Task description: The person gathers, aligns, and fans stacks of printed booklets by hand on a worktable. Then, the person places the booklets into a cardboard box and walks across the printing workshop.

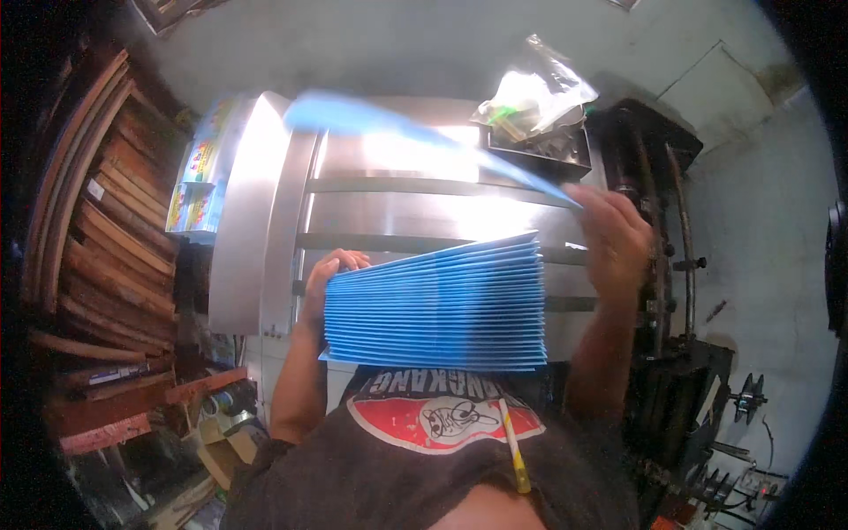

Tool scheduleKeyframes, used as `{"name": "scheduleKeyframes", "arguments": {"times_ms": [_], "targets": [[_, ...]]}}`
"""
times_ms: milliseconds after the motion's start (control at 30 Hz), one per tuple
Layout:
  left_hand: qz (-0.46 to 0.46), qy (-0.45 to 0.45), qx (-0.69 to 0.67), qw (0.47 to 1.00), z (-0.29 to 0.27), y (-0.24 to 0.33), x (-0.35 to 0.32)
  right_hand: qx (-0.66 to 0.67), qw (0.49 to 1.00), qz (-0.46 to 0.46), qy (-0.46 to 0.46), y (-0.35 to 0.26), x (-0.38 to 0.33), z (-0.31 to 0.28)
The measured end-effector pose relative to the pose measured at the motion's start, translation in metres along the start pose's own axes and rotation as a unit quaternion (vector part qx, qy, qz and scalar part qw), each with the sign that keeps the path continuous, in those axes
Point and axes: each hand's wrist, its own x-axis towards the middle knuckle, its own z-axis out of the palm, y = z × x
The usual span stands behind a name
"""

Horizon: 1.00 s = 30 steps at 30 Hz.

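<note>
A thick stack of flat blue folded pieces (pixel 433 309), which look like card or paper, stands in front of my chest with its layered edges showing. My left hand (pixel 329 276) is closed round the stack's left end, its fingertips over the top edge. Up at the right, my right hand (pixel 614 234) pinches the corner of a single blue piece (pixel 424 137). That piece slants up to the left above the stack, apart from it and smeared by motion. My right thumb is partly hidden.
Behind the stack lies a shiny metal surface (pixel 380 212) crossed by grey bands. A black tray (pixel 548 150) with clear plastic stands far right. Printed cartons (pixel 199 168) are at left, beside wooden boards (pixel 119 238). Dark machinery (pixel 662 291) rises on the right.
</note>
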Motion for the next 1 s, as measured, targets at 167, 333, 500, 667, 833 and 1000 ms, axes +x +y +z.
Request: {"name": "scheduleKeyframes", "arguments": {"times_ms": [167, 333, 500, 667, 833, 1000], "targets": [[-0.072, 0.006, -0.074, 0.995, 0.001, 0.001, -0.009, -0.014, 0.936, 0.005, -0.351, 0.037, -0.021, 0.058], [-0.013, 0.126, 0.032, 0.991, 0.002, 0.005, -0.007, 0.146, 0.877, 0.171, -0.425, 0.034, -0.023, 0.048], [0.039, 0.07, 0.134, 0.988, -0.02, -0.004, 0.003, 0.229, 0.865, 0.208, -0.396, 0.054, -0.035, 0.06], [-0.026, 0.068, -0.059, 0.996, 0.002, -0.003, -0.002, 0.449, 0.815, 0.311, -0.192, 0.112, -0.122, 0.086], [-0.019, 0.06, -0.083, 0.995, 0.006, -0.015, -0.014, 0.558, 0.748, 0.359, 0.002, 0.063, -0.161, 0.105], [-0.056, 0.071, -0.091, 0.992, 0.013, -0.001, -0.022, 0.599, 0.721, 0.346, 0.024, 0.035, -0.15, 0.094]]}}
